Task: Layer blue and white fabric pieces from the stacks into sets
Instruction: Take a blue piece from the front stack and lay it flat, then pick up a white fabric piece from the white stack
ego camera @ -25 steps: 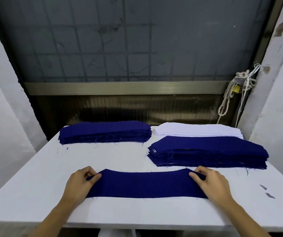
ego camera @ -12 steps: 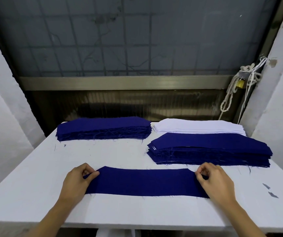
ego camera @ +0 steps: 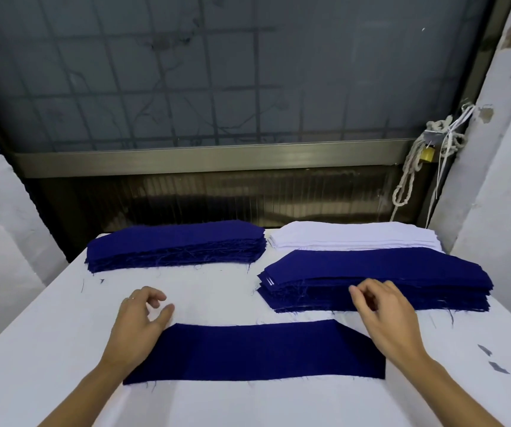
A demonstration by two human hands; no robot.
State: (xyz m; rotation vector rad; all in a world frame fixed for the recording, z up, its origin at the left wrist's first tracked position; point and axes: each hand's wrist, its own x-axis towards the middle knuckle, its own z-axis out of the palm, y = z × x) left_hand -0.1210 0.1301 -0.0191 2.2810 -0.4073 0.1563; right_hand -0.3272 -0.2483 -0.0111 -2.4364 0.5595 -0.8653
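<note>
Single blue piece (ego camera: 257,352) lay flat near the front of the table (ego camera: 47,349), long axis left-right. Left hand (ego camera: 137,331) sat at its left end and right hand (ego camera: 386,318) above its right end. Both had fingers loosely curled, gripping nothing. White stack (ego camera: 353,238) lay beyond the right hand, behind the right blue stack (ego camera: 380,272), so the right hand was nearer and the likely one to reach. Count: two blue stacks, including the left blue stack (ego camera: 174,245), one white stack, one loose piece.

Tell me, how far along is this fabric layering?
Done: one blue piece lies flat at the front of the table. In hand: nothing; the left hand and right hand hover empty. Left: no white piece covers it yet; the white stack, left blue stack and right blue stack are thick.
</note>
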